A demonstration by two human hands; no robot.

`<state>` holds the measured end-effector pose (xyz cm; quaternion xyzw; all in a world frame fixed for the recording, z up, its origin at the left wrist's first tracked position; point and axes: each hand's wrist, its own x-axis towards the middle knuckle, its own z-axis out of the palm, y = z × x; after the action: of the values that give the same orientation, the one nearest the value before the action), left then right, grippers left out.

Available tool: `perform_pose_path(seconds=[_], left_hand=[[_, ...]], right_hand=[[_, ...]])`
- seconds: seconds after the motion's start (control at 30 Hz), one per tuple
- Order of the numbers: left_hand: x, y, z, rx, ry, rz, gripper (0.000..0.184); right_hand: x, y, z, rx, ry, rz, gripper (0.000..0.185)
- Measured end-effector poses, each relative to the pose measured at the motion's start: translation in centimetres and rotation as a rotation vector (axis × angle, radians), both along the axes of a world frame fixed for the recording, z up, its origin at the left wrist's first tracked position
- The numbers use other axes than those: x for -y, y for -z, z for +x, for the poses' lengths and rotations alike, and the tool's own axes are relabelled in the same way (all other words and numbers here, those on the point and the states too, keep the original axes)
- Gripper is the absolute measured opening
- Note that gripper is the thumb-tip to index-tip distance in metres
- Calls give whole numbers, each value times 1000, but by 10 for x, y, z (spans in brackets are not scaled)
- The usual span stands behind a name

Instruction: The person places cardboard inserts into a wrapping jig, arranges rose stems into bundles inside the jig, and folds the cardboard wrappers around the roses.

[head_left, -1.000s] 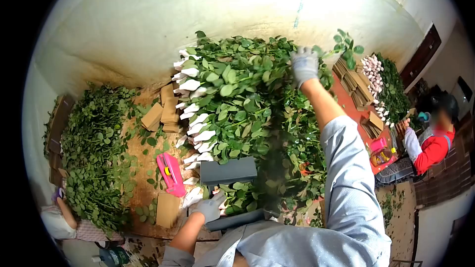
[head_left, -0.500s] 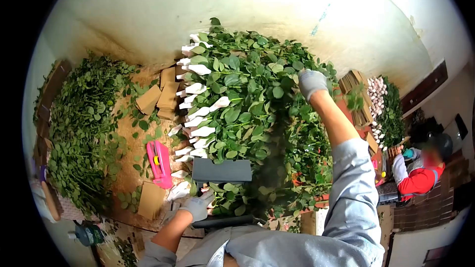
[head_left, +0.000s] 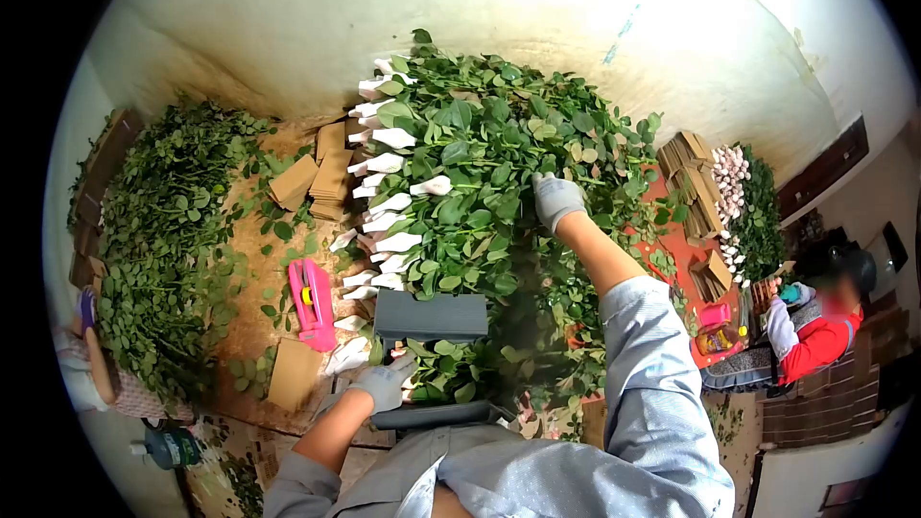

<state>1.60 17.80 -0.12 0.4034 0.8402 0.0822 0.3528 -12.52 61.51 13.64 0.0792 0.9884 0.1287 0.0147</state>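
Clock reference: middle of the view, 12 o'clock at the top.
Leafy stems [head_left: 480, 149]: heaped from the middle up to 12 o'clock, white-covered heads [head_left: 395, 137] along the heap's 9 o'clock edge.
Right hand [head_left: 558, 200]: grey-gloved, between 2 and 3 o'clock, fingertips at the leaves of the heap.
Right grip: fingers pointed into the foliage; cannot tell how far open it is or whether it has hold of a stem.
Left hand [head_left: 386, 384]: grey-gloved, at 7 o'clock, beside a leafy bunch [head_left: 449, 369].
Left grip: fingers partly hidden; opening and hold cannot be told.
Bunch location: between a grey panel [head_left: 431, 315] on its 12 o'clock side and a dark panel [head_left: 443, 415] on its 6 o'clock side.
Pink tool [head_left: 312, 305]: at 8 o'clock, lying on the brown table [head_left: 251, 312].
Cardboard sheet [head_left: 293, 374]: between 7 and 8 o'clock, just beside the pink tool.
Cardboard stack [head_left: 331, 184]: between 9 and 10 o'clock, near the heads.
Second foliage pile [head_left: 173, 249]: at 9 o'clock, well apart from the heap.
Cardboard bundles [head_left: 693, 182]: near 3 o'clock, beside a cluster of pale heads [head_left: 731, 177].
Co-worker in red [head_left: 820, 341]: between 3 and 4 o'clock.
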Motion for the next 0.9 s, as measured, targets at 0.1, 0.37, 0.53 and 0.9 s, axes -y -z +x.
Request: perform_pose_path(seconds=[0.1,0.37,0.53,0.9], left_hand=[[-1,-1,1,-37,19,0,64],[3,15,3,-78,11,40,62],[2,12,2,-79,20,13,63],[7,49,0,-124,59,142,60]], right_hand=[[-3,2,-9,139,-157,186,28],[6,-93,7,-339,-213,354,35],[-7,-167,-6,-509,-181,-87,45],[36,-256,41,-837,-280,257,28]])
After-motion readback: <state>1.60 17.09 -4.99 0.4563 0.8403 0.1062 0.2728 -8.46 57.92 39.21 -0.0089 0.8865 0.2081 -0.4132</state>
